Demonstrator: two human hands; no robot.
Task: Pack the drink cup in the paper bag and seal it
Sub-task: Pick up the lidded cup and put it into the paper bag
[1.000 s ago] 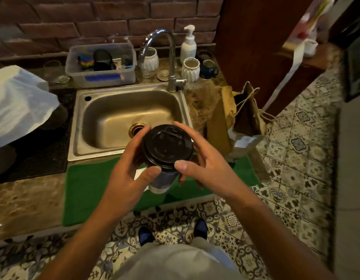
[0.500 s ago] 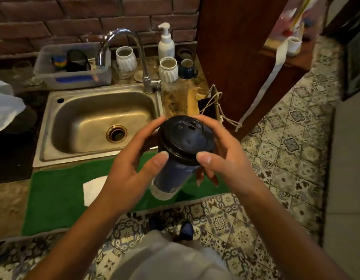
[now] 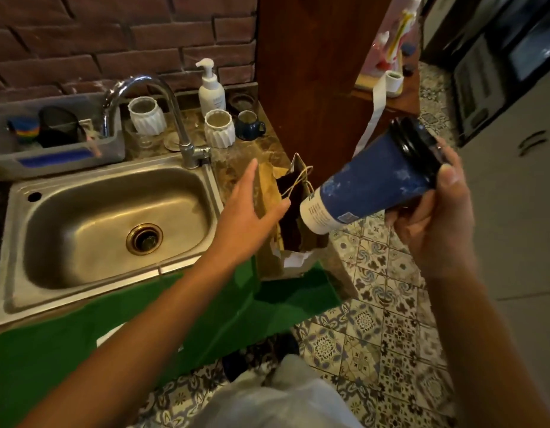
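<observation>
My right hand grips a blue paper drink cup with a black lid near its top. The cup is tilted, its white base pointing down-left toward the mouth of the brown paper bag. The bag stands open on the counter's right end, its string handles showing. My left hand reaches over the bag's left wall with fingers spread, touching or just above the paper; I cannot tell which. It holds nothing.
A steel sink with a tap lies left of the bag. A green mat covers the counter's front edge. Soap bottle, white cups and a blue mug stand behind. A wooden post rises behind the bag.
My left hand let go of the cup and moved to the bag. My right hand swung the cup right and tilted it, base toward the bag.
</observation>
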